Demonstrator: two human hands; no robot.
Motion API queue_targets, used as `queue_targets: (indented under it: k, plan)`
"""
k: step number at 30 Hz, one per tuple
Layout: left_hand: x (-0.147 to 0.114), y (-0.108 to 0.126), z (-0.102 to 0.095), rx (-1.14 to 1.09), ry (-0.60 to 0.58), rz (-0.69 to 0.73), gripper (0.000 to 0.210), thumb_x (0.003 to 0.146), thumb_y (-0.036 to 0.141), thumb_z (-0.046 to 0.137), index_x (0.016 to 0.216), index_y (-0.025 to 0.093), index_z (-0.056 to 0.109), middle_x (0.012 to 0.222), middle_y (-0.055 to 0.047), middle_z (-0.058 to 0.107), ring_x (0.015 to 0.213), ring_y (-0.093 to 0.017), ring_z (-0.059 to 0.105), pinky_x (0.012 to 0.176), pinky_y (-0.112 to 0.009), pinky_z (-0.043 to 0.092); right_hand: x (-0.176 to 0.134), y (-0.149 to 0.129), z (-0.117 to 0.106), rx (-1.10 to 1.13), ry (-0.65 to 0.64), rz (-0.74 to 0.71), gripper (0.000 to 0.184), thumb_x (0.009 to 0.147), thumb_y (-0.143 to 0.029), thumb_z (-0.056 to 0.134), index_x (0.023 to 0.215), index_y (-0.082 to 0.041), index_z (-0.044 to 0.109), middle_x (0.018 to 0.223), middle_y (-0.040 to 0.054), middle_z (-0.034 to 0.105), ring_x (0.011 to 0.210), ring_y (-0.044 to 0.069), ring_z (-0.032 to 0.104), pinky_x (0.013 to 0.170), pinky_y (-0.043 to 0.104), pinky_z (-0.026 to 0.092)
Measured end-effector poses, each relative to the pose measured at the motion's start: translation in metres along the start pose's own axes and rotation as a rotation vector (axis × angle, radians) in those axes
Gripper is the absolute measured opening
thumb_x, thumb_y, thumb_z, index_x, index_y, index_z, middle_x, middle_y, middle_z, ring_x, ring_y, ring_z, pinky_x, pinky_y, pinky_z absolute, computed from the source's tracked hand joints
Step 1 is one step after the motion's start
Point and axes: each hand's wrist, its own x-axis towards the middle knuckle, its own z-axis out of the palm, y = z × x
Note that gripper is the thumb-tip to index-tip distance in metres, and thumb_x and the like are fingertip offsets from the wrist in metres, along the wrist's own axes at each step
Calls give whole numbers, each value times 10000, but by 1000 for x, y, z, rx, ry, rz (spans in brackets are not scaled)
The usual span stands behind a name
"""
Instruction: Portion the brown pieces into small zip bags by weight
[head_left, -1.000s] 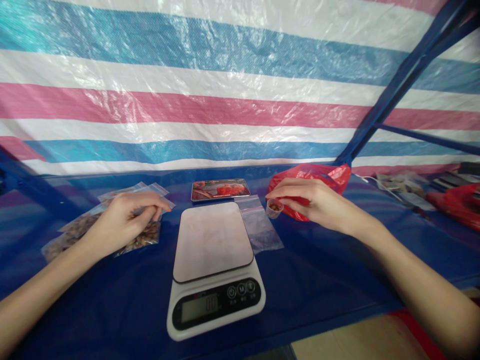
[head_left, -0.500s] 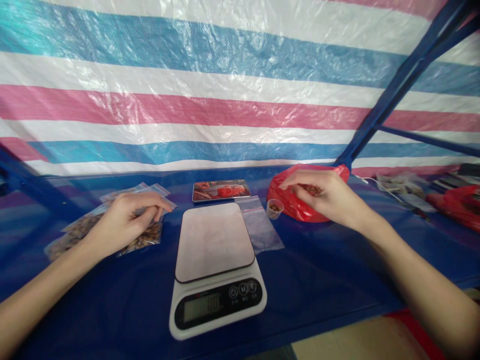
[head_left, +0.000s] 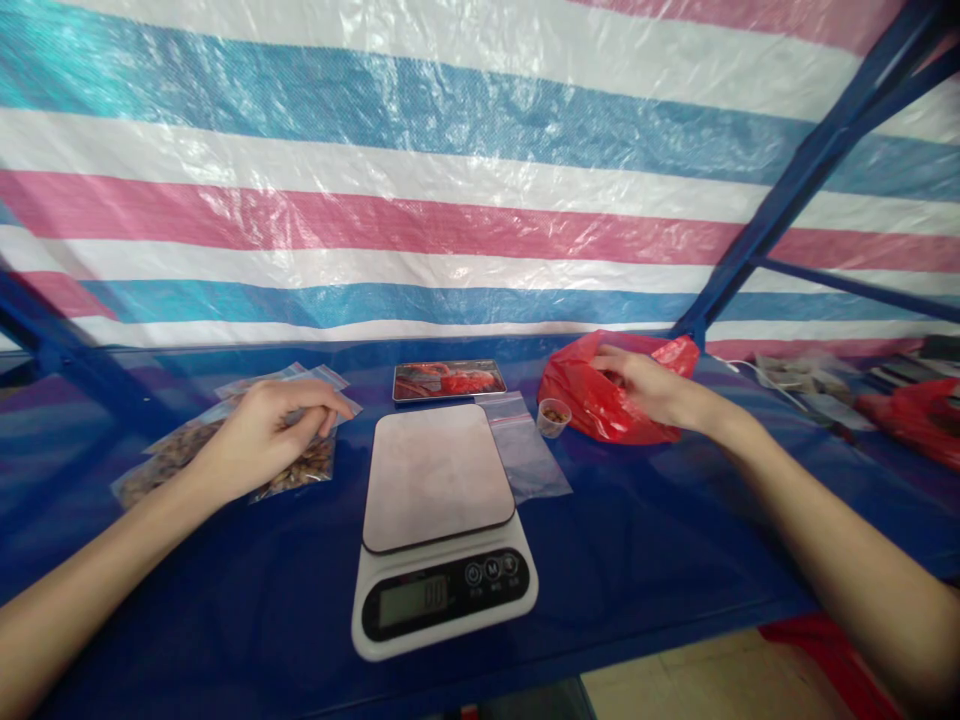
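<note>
My left hand (head_left: 274,435), fingers curled together and nothing seen in them, hovers over or rests on clear zip bags (head_left: 304,467) filled with small brown pieces. On the right, my right hand (head_left: 649,390) reaches into the open mouth of a red plastic bag (head_left: 581,385). Its fingertips are hidden by the plastic, so I cannot tell what they touch. A small clear cup (head_left: 553,418) with some brown pieces stands beside the red bag. Between my hands sits a white kitchen scale (head_left: 439,480) with a bare platform and zeros on its display.
A flat zip bag (head_left: 529,455) lies partly under the scale's right side. Behind the scale is a phone-like screen (head_left: 450,380) showing a red picture. Blue frame posts (head_left: 787,190) and a striped plastic sheet (head_left: 420,230) bound the blue shelf (head_left: 637,560). More bags (head_left: 922,415) lie far right.
My right hand has gone from above the red bag down into its mouth, and the bag's plastic has risen around the fingers. My left hand stays curled by the zip bags.
</note>
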Motion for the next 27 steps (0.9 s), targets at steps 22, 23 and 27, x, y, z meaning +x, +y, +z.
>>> queue_targets:
  k: [22, 23, 27]
  plan:
    - [5, 1, 0, -9, 12, 30, 302, 883, 195, 517, 834, 203, 814, 686, -20, 752, 600, -188, 684, 613, -274, 515, 11, -16, 23, -6, 171, 104, 209, 872, -214, 557, 884, -223, 766, 1074, 107, 833, 1024, 318, 762, 1012, 469, 590]
    - [5, 1, 0, -7, 12, 26, 302, 883, 199, 518, 834, 207, 816, 686, -19, 754, 601, -190, 684, 611, -276, 513, 12, -13, 27, 16, 205, 152, 232, 902, -236, 534, 893, -228, 766, 1080, 105, 833, 1039, 319, 761, 1017, 475, 592]
    - [5, 5, -1, 4, 5, 14, 316, 885, 224, 507, 832, 211, 818, 676, -13, 747, 600, -189, 686, 612, -277, 514, 11, -5, 33, 52, 242, 242, 362, 1015, -340, 429, 929, -251, 769, 1020, 81, 834, 1000, 320, 768, 936, 460, 631]
